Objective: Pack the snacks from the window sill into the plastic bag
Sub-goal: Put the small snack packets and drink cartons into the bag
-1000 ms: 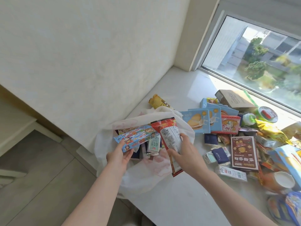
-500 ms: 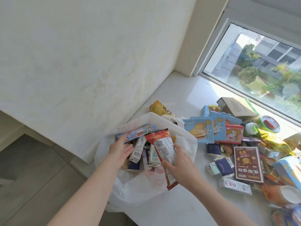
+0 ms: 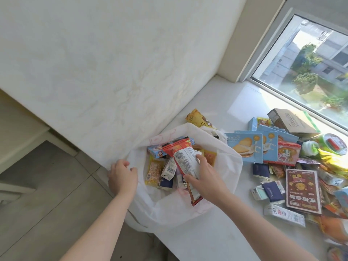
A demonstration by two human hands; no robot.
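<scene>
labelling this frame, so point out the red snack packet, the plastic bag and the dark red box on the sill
red snack packet [image 3: 184,162], head view, on its white printed label
plastic bag [image 3: 169,211], head view, on its bare near wall
dark red box [image 3: 302,191], head view, middle of its front face

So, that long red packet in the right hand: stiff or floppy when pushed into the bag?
Probably fairly bendy: the red packet is a flat film pouch, though it lies straight in the right hand. Likely light, since a one-hand grip at mid-length carries it. Its smooth film may slide easily into the plastic bag.
</scene>
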